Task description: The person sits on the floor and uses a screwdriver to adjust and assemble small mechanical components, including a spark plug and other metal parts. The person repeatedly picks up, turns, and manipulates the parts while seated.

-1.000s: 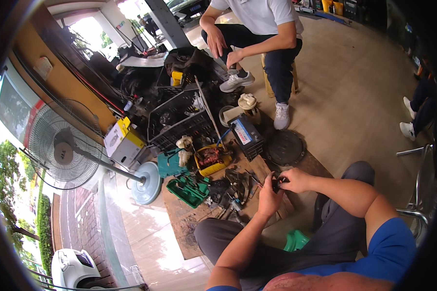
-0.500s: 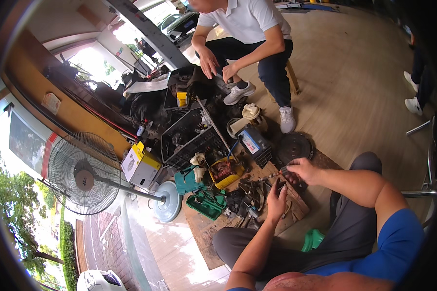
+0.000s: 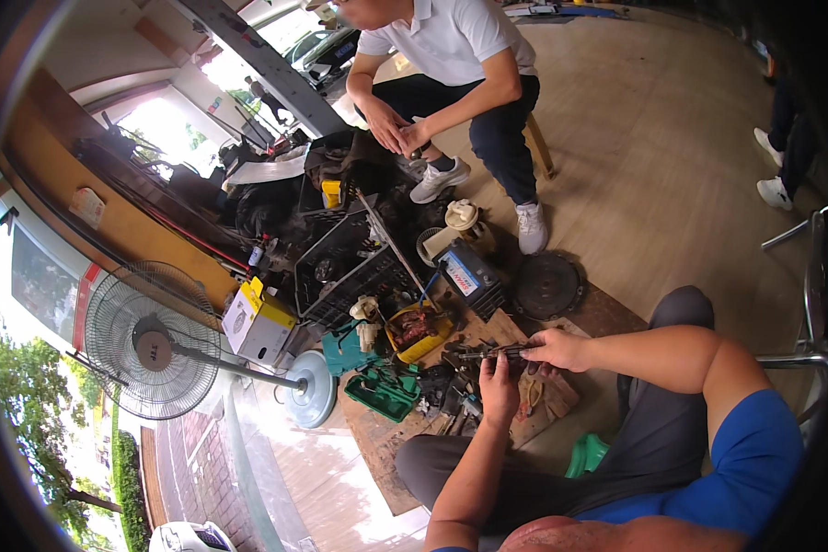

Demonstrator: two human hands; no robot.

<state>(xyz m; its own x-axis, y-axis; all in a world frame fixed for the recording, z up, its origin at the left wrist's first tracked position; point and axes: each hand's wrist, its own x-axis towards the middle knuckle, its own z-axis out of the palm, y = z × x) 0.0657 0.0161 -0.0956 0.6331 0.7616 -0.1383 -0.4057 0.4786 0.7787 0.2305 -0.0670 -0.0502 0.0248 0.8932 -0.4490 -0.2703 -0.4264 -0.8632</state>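
My left hand (image 3: 500, 388) and my right hand (image 3: 559, 350) meet over a worn wooden board (image 3: 561, 397). Between them is a thin, dark metal rod-like part (image 3: 477, 354), its kind too small to make out. The fingers of both hands are closed round it, the left from below and the right at its right end. Pliers with yellowish handles (image 3: 530, 397) lie on the board just below my hands. To the left are dark loose metal parts (image 3: 443, 391) and an open green tool case (image 3: 377, 391).
Beyond my hands stand a black battery (image 3: 469, 276), a round dark disc (image 3: 547, 283), a yellow container (image 3: 420, 345) and a black crate (image 3: 359, 285). A person in a white shirt (image 3: 465, 46) sits opposite. A standing fan (image 3: 152, 340) is at left, a metal-framed chair (image 3: 805, 359) at right.
My hands have moved left and closer together, with the rod-like part now level between them. The pliers have come into sight below. The person opposite has brought their hands together.
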